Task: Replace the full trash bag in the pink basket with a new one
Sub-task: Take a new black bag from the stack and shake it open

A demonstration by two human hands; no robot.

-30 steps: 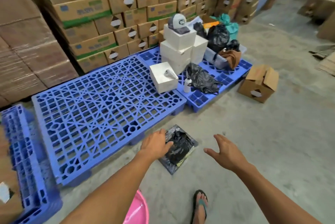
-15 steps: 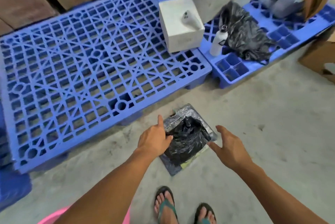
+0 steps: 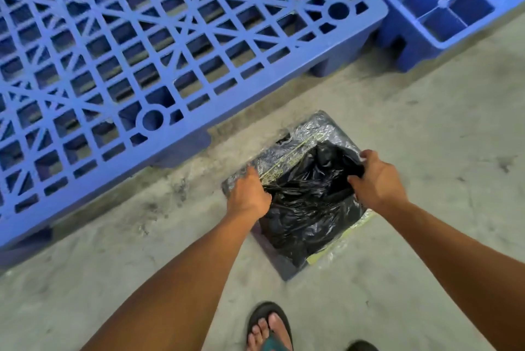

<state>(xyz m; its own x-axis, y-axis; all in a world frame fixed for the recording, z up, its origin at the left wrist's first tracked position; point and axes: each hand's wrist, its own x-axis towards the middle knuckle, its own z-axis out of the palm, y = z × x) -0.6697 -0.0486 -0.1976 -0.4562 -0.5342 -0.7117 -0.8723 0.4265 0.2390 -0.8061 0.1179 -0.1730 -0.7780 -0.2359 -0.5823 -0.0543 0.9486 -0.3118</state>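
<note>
Concrete floor [image 3: 426,151], grey and scuffed, is seen from above beside a blue pallet [image 3: 170,38]. A pack of black trash bags [image 3: 309,203] lies flat on that floor, just in front of the pallet edge. Loose black film at the pack's top is gripped by the left hand [image 3: 248,197], fingers curled into the folds at the left side. The right side is pinched by the right hand [image 3: 377,180], fingers hooked over a bunched fold at the upper right. A clear crinkled wrapper [image 3: 312,129] is seen around the pack, with a yellowish printed strip showing at its lower right edge. The pink basket is not in view.

Handling, as judged: the film is thin, soft and very light, likely slippery and clingy, easily torn if yanked. One layer is best taken at a bunched edge and peeled up slowly, the wrapper being held down so the whole pack is not lifted.

A sandalled foot [image 3: 268,328] is seen at the bottom edge. A second pallet [image 3: 443,6] stands at upper right.
</note>
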